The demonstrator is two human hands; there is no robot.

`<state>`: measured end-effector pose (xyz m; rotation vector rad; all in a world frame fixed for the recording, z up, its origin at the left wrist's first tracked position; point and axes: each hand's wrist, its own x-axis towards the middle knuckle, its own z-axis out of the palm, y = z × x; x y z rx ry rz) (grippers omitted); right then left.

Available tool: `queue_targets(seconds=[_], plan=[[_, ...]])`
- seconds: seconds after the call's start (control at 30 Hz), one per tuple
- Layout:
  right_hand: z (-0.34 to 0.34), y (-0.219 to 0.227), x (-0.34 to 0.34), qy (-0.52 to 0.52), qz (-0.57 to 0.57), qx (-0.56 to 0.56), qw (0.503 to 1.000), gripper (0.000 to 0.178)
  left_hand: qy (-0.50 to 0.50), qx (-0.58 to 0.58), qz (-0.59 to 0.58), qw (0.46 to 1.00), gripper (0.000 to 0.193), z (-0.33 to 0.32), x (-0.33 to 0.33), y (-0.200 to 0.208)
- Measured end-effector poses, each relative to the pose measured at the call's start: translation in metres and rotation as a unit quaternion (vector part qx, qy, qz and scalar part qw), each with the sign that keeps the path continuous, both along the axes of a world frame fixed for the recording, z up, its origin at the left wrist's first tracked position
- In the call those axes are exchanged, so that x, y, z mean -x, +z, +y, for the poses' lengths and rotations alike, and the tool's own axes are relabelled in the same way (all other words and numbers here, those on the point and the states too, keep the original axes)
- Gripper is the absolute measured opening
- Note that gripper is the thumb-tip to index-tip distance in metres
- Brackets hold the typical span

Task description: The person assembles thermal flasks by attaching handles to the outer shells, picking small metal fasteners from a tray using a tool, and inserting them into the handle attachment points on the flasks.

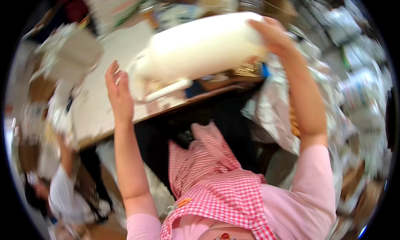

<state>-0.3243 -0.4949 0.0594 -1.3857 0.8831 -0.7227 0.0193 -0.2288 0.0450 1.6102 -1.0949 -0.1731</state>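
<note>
Item: tub [204, 48], large, white, smooth-sided, oblong; raised in the air above the near edge of the worktop [100, 110], tilted with its right end higher. A pale rim or handle bar [168, 90] juts from its lower left side. Picture is motion-blurred; finer detail of the tub cannot be told.

Right hand [273, 33]: fingers curled over the tub's upper right end, gripping it; arm stretched up and forward.

Left hand [118, 92]: flat, fingers straight and close together, palm turned toward the tub's left end; whether it touches the tub cannot be told, it lies just beside the lower left corner.

Worktop: pale surface with a brown wooden edge, running from left to centre below the tub. Blurred papers and small goods lie at its far side; none can be made out singly.

Wearer: pink short sleeves [316, 185], red-and-white checked apron [212, 173] over the front, seen from above.

Right of the tub: crinkled silvery plastic sheeting [271, 110], hanging beside the right forearm. Beyond it, blurred shelves of packed goods.

Lower left: a second person [66, 194] in a pale top, low down near the floor, well apart from the tub, one arm raised toward the worktop's end.
</note>
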Motion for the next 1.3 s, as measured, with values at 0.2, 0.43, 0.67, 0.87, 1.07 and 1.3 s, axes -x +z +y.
queue_targets(seconds=[0.2, 0.43, 0.67, 0.87, 1.07, 1.3], plan=[[0.008, 0.013, -0.003, -0.069, -0.062, 0.133, 0.987, 0.03, -0.147, -0.041, 0.07, 0.986, 0.064, -0.05, -0.092, -0.062], [0.131, -0.096, 0.23, -0.149, 0.36, 0.215, 0.895, 0.019, -0.136, -0.149, 0.053, 0.978, 0.069, -0.045, -0.054, -0.03], [0.097, -0.152, 0.183, -0.14, 0.673, 0.371, 0.625, 0.036, -0.128, -0.147, 0.04, 0.98, 0.068, -0.042, -0.071, -0.025], [0.08, -0.165, 0.204, -0.176, 0.544, 0.428, 0.699, 0.04, -0.103, -0.162, 0.02, 0.981, 0.066, -0.043, -0.07, -0.023], [0.125, -0.069, 0.189, -0.256, 0.296, 0.49, 0.779, 0.026, -0.146, -0.128, -0.004, 0.981, 0.069, -0.045, -0.093, -0.039], [0.138, -0.018, 0.152, -0.206, 0.157, 0.476, 0.84, 0.023, -0.132, -0.105, -0.031, 0.985, 0.066, -0.046, -0.086, -0.045]])
